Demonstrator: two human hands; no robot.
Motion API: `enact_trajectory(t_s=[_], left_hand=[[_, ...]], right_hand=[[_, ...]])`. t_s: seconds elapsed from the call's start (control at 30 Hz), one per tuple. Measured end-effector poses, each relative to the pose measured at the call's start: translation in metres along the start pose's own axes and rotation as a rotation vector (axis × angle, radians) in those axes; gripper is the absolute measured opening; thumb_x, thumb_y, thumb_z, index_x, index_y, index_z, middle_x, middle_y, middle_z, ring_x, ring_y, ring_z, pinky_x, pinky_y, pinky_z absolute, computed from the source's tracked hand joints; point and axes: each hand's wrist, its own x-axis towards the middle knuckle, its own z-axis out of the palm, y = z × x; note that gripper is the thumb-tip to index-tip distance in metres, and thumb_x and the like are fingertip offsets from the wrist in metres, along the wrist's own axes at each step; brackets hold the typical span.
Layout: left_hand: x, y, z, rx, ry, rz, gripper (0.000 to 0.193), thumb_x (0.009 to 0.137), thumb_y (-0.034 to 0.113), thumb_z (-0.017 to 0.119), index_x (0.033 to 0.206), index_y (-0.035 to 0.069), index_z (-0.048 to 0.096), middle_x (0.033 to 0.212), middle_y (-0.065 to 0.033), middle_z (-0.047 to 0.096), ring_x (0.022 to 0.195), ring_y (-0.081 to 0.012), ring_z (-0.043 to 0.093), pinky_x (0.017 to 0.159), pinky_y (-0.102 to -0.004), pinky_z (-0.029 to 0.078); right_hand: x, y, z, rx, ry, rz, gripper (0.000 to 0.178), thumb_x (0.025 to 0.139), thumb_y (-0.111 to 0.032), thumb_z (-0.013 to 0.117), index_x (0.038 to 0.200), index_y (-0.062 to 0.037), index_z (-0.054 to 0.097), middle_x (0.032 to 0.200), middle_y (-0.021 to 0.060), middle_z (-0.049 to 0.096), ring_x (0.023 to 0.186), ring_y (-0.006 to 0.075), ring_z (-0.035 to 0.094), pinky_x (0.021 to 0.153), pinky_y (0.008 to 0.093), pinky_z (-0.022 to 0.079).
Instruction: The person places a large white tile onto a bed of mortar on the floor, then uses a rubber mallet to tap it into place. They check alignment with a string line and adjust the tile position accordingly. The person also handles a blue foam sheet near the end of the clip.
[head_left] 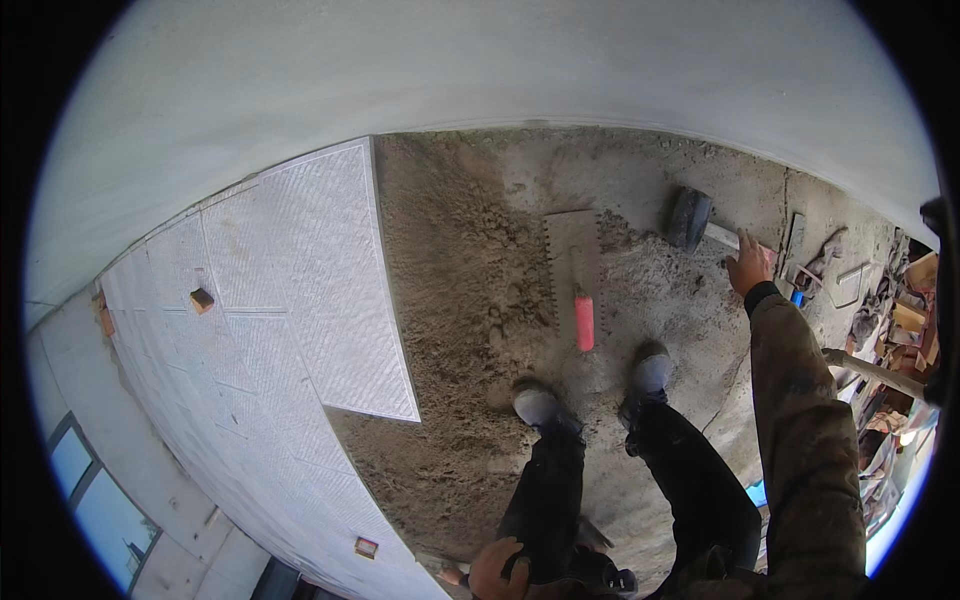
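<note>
On the left, white tiles [340, 280] covered the floor, running from the far wall [500, 75] toward the near edge of the view. The last tile on the far side jutted further right than its near neighbours, and its right edge stood free. Judged from this, the left part of the laying was done, while the strip to the right was left: loose mortar [450, 260] lay rough and uncovered beside the tile edge, and greyer bare ground spread past it. The space just near of the jutting tile was uncovered too.

The mallet [690, 219] lay on that bare ground at the far right, its black head to the left and its pale handle running right, under the right hand [750, 267]. That hand was at the handle with its fingers partly spread across it; whether they had closed into a grip I could not tell. The notched trowel [573, 275] lay well to the left of the hand, untouched, its red handle pointing near. The left hand [497, 568] was by the left leg, fingers bent, and what it held, if anything, could not be made out.
</note>
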Motion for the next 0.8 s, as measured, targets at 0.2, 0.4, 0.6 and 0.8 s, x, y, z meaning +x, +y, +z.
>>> enact_trajectory(t_s=[0.2, 0.4, 0.6, 0.8], left_hand=[[0.013, -0.007, -0.011, -0.066, 0.018, 0.024, 0.029, 0.096, 0.023, 0.065, 0.117, 0.003, 0.07, 0.122, -0.0219, 0.069, 0.116, -0.042, 0.064, 0.103, -0.0513, 0.05], [0.019, 0.01, -0.009, -0.1, 0.094, -0.022, 0.028, 0.097, 0.023, 0.065, 0.115, 0.003, 0.072, 0.119, -0.0195, 0.071, 0.115, -0.0399, 0.066, 0.102, -0.0478, 0.052], [0.027, 0.01, -0.009, -0.248, -0.033, -0.03, 0.033, 0.091, 0.028, 0.07, 0.117, 0.007, 0.072, 0.123, -0.018, 0.07, 0.116, -0.0389, 0.065, 0.099, -0.0503, 0.052], [0.02, 0.006, 0.008, -0.261, 0.02, -0.062, 0.032, 0.092, 0.028, 0.068, 0.114, 0.006, 0.073, 0.119, -0.0182, 0.07, 0.113, -0.0394, 0.065, 0.098, -0.0494, 0.053]], right_hand=[[0.04, 0.0, 0.019, -0.129, -0.111, -0.047, 0.05, 0.095, -0.021, 0.07, 0.136, -0.0022, 0.051, 0.139, 0.0237, 0.054, 0.125, 0.045, 0.054, 0.104, 0.0548, 0.047], [-0.035, -0.014, 0.021, 0.071, -0.029, -0.07, 0.036, 0.095, -0.027, 0.07, 0.118, -0.0033, 0.056, 0.118, 0.0247, 0.062, 0.102, 0.0486, 0.063, 0.084, 0.0588, 0.051], [-0.123, -0.026, -0.044, 0.315, -0.25, 0.107, 0.038, 0.08, -0.029, 0.081, 0.094, 0.0037, 0.068, 0.086, 0.0256, 0.071, 0.083, 0.0433, 0.07, 0.074, 0.0497, 0.053], [-0.214, -0.052, -0.149, 0.197, -0.391, -0.033, 0.037, 0.076, -0.024, 0.079, 0.092, 0.0064, 0.066, 0.084, 0.0279, 0.069, 0.084, 0.0437, 0.069, 0.074, 0.0491, 0.053]])
